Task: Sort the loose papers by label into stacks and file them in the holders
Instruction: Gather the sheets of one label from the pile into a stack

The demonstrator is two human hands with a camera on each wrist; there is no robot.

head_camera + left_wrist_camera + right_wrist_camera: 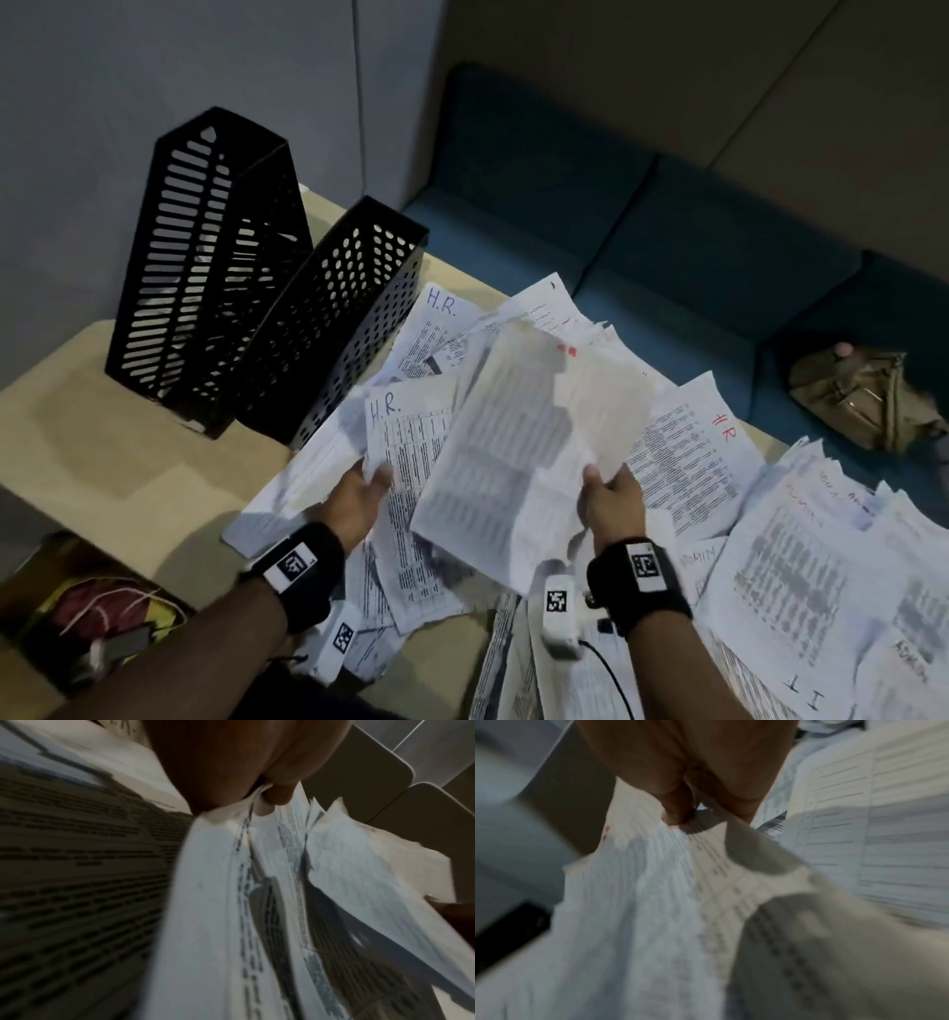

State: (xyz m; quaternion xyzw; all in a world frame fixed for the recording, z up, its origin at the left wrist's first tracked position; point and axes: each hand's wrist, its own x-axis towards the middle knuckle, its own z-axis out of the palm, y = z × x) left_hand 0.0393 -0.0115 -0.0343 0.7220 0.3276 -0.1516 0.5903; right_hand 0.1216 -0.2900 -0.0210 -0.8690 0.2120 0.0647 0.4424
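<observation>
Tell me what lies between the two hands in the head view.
A blurred printed sheet, held up by the right hand. It fills the gap to the left hand, which pinches an H.R. sheet.

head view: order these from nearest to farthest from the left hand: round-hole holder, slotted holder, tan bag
From the left hand:
1. Round-hole holder, just beyond it, slightly left.
2. Slotted holder, farther back on the left.
3. Tan bag, far right on the blue sofa.

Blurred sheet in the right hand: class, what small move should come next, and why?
Probably lay the sheet onto the H.R. bundle pinched by the left hand. The right hand holds it just beside that bundle, and its top corner shows red marks, too blurred to read, so check the label first.
</observation>
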